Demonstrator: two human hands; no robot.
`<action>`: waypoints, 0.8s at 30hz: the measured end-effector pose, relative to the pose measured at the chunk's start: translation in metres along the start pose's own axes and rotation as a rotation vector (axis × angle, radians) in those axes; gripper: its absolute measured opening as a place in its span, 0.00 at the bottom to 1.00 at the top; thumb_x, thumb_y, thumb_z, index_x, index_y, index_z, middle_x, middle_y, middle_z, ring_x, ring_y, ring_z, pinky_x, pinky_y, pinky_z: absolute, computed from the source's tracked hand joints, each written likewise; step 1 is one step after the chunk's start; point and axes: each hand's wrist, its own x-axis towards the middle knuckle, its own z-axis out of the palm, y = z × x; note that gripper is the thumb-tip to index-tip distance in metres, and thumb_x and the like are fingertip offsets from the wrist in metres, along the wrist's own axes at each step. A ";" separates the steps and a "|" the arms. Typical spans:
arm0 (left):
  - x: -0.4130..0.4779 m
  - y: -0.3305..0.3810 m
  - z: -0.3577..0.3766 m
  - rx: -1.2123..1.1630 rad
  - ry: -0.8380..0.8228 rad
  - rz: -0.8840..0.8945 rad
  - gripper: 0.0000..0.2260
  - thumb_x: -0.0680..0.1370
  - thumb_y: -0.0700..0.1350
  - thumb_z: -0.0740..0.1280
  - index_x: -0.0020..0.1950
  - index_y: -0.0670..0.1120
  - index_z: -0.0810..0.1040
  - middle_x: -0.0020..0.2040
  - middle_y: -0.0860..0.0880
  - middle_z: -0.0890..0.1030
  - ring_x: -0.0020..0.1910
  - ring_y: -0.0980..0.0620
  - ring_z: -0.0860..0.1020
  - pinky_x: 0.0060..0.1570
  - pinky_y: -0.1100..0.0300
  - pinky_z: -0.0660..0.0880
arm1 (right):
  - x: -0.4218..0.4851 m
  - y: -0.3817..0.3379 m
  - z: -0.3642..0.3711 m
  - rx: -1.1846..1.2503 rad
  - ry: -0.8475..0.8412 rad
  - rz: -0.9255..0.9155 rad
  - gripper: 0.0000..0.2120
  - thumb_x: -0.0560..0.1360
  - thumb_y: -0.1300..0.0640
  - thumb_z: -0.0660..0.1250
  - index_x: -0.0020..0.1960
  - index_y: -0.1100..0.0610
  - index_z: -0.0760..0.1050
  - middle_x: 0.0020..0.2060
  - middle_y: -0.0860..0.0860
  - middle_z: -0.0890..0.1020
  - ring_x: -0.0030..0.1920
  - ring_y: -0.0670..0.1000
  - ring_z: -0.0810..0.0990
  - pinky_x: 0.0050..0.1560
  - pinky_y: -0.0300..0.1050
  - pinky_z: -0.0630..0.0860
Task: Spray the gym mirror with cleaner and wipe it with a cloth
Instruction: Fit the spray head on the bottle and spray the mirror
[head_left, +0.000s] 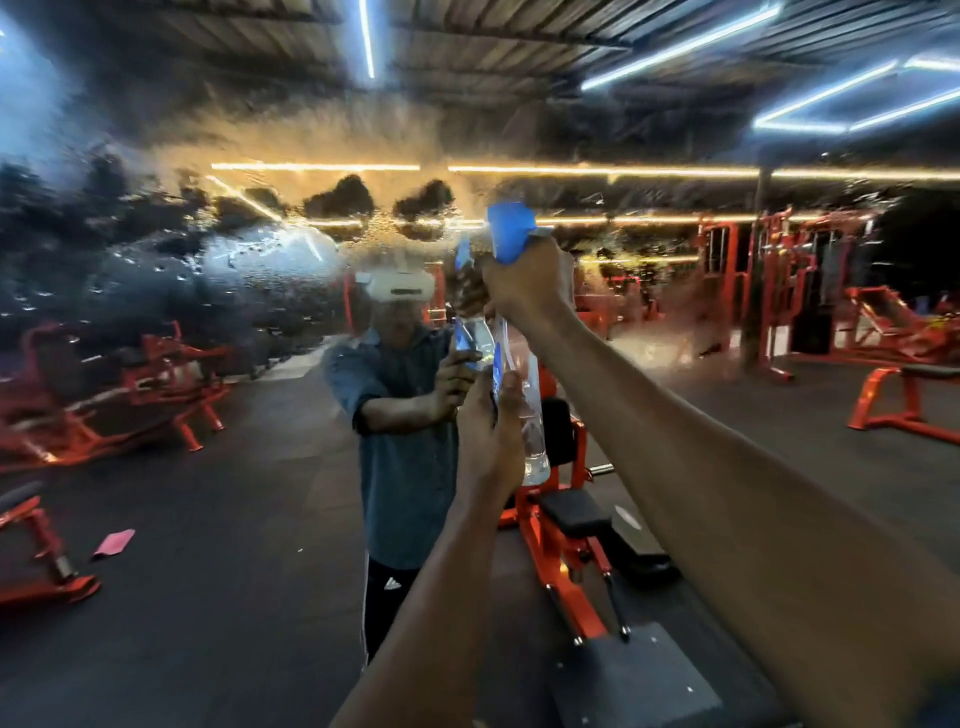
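Note:
The gym mirror fills the view, and its upper half is wet with droplets and streaks of cleaner. I hold a clear spray bottle with a blue trigger head upright and close to the glass. My right hand is closed around the neck and trigger. My left hand grips the bottle's body from the left. A pink cloth shows in the reflection, lying on the floor at the lower left. My reflection stands behind the bottle.
Red and black gym machines appear in the mirror: a bench machine just right of centre, others at the left and the far right. Dark rubber flooring lies between them. Light strips run along the ceiling.

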 end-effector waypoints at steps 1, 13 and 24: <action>0.000 -0.002 0.007 -0.012 0.001 -0.001 0.23 0.80 0.64 0.58 0.57 0.48 0.79 0.32 0.58 0.76 0.30 0.61 0.72 0.32 0.64 0.71 | 0.002 0.003 -0.006 0.001 -0.006 0.004 0.07 0.75 0.56 0.74 0.41 0.56 0.78 0.39 0.54 0.85 0.42 0.54 0.86 0.48 0.53 0.84; 0.008 -0.034 0.097 0.004 -0.057 -0.051 0.35 0.77 0.76 0.57 0.59 0.46 0.79 0.36 0.54 0.77 0.37 0.53 0.75 0.41 0.45 0.76 | 0.040 0.049 -0.078 -0.039 0.081 0.026 0.11 0.74 0.54 0.75 0.36 0.53 0.76 0.32 0.50 0.82 0.37 0.53 0.84 0.43 0.48 0.83; 0.010 -0.049 0.195 -0.146 -0.164 -0.069 0.24 0.78 0.68 0.56 0.49 0.48 0.75 0.34 0.58 0.76 0.34 0.62 0.73 0.38 0.66 0.69 | 0.085 0.098 -0.142 -0.251 0.200 0.042 0.15 0.75 0.55 0.73 0.33 0.54 0.73 0.30 0.47 0.76 0.38 0.51 0.77 0.36 0.43 0.66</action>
